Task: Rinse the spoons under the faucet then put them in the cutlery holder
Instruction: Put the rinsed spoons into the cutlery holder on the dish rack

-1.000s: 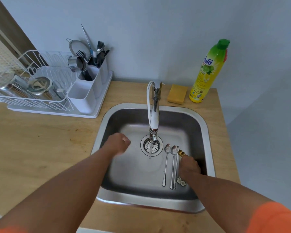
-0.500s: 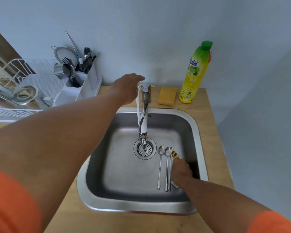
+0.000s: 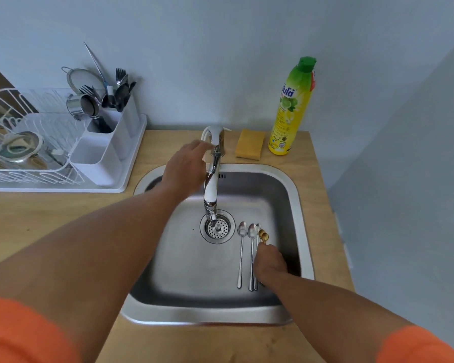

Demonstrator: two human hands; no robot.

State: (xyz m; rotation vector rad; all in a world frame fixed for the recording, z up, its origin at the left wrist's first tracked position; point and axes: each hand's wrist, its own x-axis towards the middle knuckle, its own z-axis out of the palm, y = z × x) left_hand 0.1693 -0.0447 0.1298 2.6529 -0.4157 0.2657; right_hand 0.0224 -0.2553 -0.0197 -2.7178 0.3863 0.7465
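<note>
Head view: steel sink (image 3: pixel 303 221), rounded-square basin with a brushed finish, set into a light wood tabletop (image 3: pixel 37 221). Chrome faucet (image 3: pixel 212 179) arches from the far rim over the perforated round drain strainer (image 3: pixel 217 226); whether water is running cannot be told.

Left hand (image 3: pixel 184 170) reaches to the faucet's far end, fingers loosely extended toward the rounded lever, fingertips at or just beside it; contact unclear, nothing held.

Spoons (image 3: pixel 247 247) lie on the basin floor right of the drain, side by side, bowls pointing far, handles near. Two slim, polished silver ones are plain to see; a third silver one and a gold-coloured one lie right of them, partly under the right hand (image 3: pixel 270 263). That hand rests low in the basin, fingers curled down onto the rightmost handles; whether it grips them cannot be told.

Far left on the tabletop: white plastic cutlery holder (image 3: pixel 102 153), boxy, several compartments, far one packed with upright forks and dark utensils, near one appears empty. It sits at the right end of a white wire dish rack (image 3: pixel 24 169) holding metal cookware.

Far right of the faucet: yellow rectangular sponge (image 3: pixel 249 148), then a tall yellow-green plastic detergent bottle (image 3: pixel 292 108), upright. Orange sleeves at the near edge.
</note>
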